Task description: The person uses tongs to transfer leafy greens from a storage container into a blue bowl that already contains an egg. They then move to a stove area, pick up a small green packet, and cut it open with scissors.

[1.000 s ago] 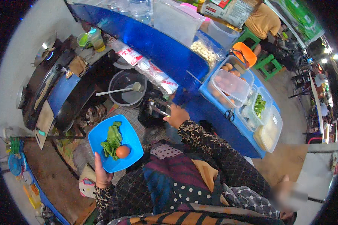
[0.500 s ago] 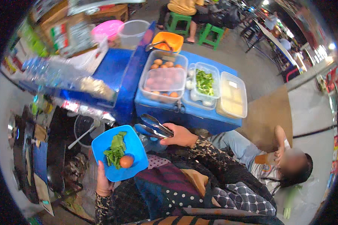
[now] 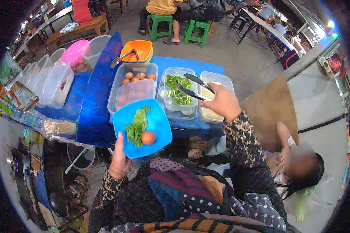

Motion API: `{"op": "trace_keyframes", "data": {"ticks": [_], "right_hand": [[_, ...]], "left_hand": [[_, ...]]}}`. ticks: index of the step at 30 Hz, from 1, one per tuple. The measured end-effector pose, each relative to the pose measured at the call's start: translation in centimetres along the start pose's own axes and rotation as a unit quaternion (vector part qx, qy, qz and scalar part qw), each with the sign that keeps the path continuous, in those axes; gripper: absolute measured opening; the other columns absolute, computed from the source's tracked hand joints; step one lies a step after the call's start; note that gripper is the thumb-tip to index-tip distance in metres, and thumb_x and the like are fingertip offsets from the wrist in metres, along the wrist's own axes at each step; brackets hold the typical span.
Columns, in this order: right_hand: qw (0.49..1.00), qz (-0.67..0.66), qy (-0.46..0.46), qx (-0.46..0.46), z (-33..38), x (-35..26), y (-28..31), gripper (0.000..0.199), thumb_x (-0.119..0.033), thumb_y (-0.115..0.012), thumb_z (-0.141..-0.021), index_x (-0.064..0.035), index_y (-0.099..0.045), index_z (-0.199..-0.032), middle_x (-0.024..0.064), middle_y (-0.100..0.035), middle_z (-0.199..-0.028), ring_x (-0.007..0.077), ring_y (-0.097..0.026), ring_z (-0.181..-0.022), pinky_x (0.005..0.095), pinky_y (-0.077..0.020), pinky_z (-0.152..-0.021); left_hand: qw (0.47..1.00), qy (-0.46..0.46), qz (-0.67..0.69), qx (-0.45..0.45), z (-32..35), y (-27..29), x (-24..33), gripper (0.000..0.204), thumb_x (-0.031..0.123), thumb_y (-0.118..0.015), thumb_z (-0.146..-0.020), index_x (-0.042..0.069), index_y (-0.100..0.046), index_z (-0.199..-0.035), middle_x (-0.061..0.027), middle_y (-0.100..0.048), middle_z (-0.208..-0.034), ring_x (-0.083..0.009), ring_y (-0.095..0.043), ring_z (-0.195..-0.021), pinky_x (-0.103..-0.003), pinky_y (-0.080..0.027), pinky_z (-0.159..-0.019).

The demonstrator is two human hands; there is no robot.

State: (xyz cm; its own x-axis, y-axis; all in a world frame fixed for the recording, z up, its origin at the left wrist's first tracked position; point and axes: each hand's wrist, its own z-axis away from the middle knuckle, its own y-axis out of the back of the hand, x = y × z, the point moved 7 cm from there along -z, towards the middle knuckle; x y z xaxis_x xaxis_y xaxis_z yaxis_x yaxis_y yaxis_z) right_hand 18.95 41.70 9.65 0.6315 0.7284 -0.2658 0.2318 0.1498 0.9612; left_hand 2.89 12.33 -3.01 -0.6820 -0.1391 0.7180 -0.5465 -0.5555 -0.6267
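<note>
1. The left hand (image 3: 119,163), low and left of centre, is closed around the edge of a blue plate (image 3: 159,120) bearing greens (image 3: 137,126) and an egg (image 3: 148,137).
2. The right hand (image 3: 223,103), centre right, is clenched on metal tongs (image 3: 193,87), whose arms are spread over the tub of greens (image 3: 176,112).

Left hand (image 3: 119,162) low and near, left of centre, palm up, fingers curled round a held edge, thumb on the near side. Left forearm rising from the lower edge in a dark patterned sleeve, elbow tucked near the body. Right hand (image 3: 221,101) extended farther out, right of centre, fist closed in a firm grip, knuckles up. Right forearm angled far-left from the torso, same sleeve, wrist straight.
</note>
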Motion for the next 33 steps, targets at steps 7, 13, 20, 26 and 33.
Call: {"op": "trace_keyframes", "data": {"ticks": [7, 13, 20, 26, 33], "right_hand": [[0.967, 0.219, 0.054, -0.115, -4.9, 0.4, -1.2, 0.05, -0.035, -0.078, -0.063, -0.0104, -0.062, -0.105, 0.0139, -0.065, -0.097, 0.0327, -0.061, -0.095, 0.043, -0.0489, -0.079], [0.944, 0.299, 0.077, -0.119, -8.0, -0.5, -4.5, 0.023, -0.017, -0.066, -0.068, -0.0111, -0.069, -0.09, 0.0123, -0.068, -0.084, 0.0297, -0.067, -0.082, 0.0425, -0.0532, -0.069], [0.936, 0.294, 0.07, -0.181, -9.8, -0.9, -7.7, 0.023, -0.013, -0.058, -0.072, -0.0079, -0.068, -0.092, 0.0156, -0.067, -0.086, 0.0316, -0.066, -0.085, 0.0439, -0.0526, -0.073], [0.939, 0.289, 0.074, -0.17, -10.4, -1.8, -4.2, 0.027, -0.016, -0.062, -0.07, -0.0093, -0.066, -0.095, 0.0157, -0.067, -0.089, 0.0333, -0.064, -0.087, 0.044, -0.052, -0.073], [0.91, 0.346, 0.072, -0.215, -10.5, -2.6, -3.2, 0.034, -0.024, -0.075, -0.062, -0.0121, -0.067, -0.093, 0.0126, -0.067, -0.088, 0.0328, -0.064, -0.087, 0.0446, -0.051, -0.074]], "left_hand": [[0.997, -0.055, 0.042, 0.015, -3.7, -2.9, 0.3, 0.062, 0.048, -0.036, -0.098, 0.005, -0.029, -0.141, -0.0108, -0.041, -0.14, -0.0245, -0.044, -0.126, -0.04, -0.038, -0.104], [0.997, -0.072, 0.037, 0.018, -4.7, -2.4, 0.5, 0.06, 0.049, -0.035, -0.097, 0.007, -0.03, -0.14, -0.0112, -0.043, -0.137, -0.0269, -0.047, -0.124, -0.044, -0.043, -0.1], [0.996, -0.066, 0.048, 0.036, -4.8, -1.3, 1.0, 0.059, 0.049, -0.036, -0.097, 0.008, -0.032, -0.139, -0.0107, -0.045, -0.136, -0.0252, -0.049, -0.122, -0.041, -0.044, -0.098], [0.996, -0.054, 0.047, 0.051, -4.6, 0.0, 1.5, 0.059, 0.048, -0.038, -0.097, 0.007, -0.033, -0.139, -0.0105, -0.047, -0.135, -0.0242, -0.049, -0.121, -0.04, -0.044, -0.098], [0.995, -0.068, 0.058, 0.038, -4.4, 0.8, 1.3, 0.059, 0.047, -0.038, -0.097, 0.005, -0.033, -0.138, -0.0114, -0.046, -0.136, -0.0244, -0.048, -0.122, -0.04, -0.042, -0.101]]}}
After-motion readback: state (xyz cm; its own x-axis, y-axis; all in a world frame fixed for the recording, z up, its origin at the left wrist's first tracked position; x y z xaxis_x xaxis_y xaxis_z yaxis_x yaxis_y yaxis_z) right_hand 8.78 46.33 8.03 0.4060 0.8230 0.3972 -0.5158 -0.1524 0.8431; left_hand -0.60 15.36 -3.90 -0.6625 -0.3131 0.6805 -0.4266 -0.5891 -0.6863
